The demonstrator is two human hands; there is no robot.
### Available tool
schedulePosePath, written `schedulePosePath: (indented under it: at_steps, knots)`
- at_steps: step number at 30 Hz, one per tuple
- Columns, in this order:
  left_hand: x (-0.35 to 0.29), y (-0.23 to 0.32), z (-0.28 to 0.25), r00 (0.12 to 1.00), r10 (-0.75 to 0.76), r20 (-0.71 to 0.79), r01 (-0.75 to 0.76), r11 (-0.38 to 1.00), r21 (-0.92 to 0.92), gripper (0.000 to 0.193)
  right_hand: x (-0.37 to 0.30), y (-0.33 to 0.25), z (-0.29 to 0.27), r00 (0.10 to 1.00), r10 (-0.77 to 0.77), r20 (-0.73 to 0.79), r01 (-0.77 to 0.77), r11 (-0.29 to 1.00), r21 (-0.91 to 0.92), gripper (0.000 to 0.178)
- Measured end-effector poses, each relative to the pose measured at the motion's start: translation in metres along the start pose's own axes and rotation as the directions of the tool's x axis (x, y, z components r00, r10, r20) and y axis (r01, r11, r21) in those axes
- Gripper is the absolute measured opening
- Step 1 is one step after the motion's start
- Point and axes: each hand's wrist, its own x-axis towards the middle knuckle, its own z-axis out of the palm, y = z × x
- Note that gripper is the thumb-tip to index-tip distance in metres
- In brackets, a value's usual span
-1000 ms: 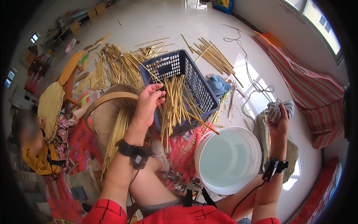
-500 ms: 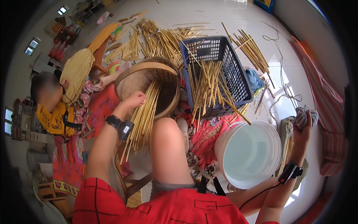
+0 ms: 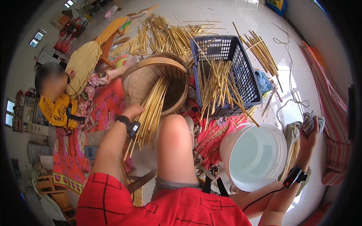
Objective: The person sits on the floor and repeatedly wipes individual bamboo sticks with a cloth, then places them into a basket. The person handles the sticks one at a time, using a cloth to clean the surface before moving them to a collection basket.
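Observation:
My left hand [image 3: 134,110] is closed at the left edge of a bundle of straw stalks [image 3: 152,109]. Its fingertips are partly turned away, so what they pinch, if anything, cannot be made out. The stalks lean with one end inside a round wicker basket [image 3: 135,77] and the other toward my left knee. Far to the right, my right hand [image 3: 310,137] is closed around a bunched grey cloth [image 3: 313,123], out beyond a white bucket of water [image 3: 226,147].
A dark blue plastic crate [image 3: 247,75] full of stalks stands behind the bucket. More stalks [image 3: 169,32] lie on the tiles beyond. At left, a person in yellow [image 3: 56,115] holds a woven straw piece [image 3: 85,62]. A loose cord [image 3: 290,81] trails on the right.
My left hand has come down from above the stalks to their left edge, nearer to me. My right hand still holds the grey cloth. The whole view has shifted slightly.

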Motion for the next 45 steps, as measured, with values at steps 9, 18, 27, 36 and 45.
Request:
schedulePosePath:
  at_steps: [9, 18, 27, 36, 45]
  knots:
    - [-0.024, 0.036, -0.014, 0.995, -0.041, 0.094, 0.026, 0.988, 0.155, 0.029, 0.000, 0.002, -0.002, 0.999, -0.025, 0.044, 0.026, 1.000, -0.012, 0.020]
    - [-0.049, 0.039, -0.037, 0.962, -0.049, 0.268, 0.080, 0.991, -0.105, 0.021, 0.001, 0.002, -0.005, 0.991, 0.041, 0.129, -0.044, 0.999, 0.023, 0.016]
    - [-0.144, 0.085, -0.090, 0.834, 0.256, 0.489, 0.402, 0.324, -0.856, 0.020, -0.003, 0.007, 0.002, 0.983, 0.013, 0.181, -0.023, 0.998, 0.057, 0.014]
    - [-0.311, 0.179, -0.095, 0.633, 0.608, 0.480, 0.596, 0.013, -0.803, 0.032, -0.013, 0.016, 0.028, 1.000, -0.020, 0.008, 0.020, 0.998, 0.061, 0.020]
    - [-0.363, 0.229, -0.115, 0.634, 0.734, 0.243, 0.098, 0.236, -0.967, 0.033, -0.032, 0.018, 0.044, 0.997, -0.062, 0.041, 0.060, 0.996, 0.061, 0.019]
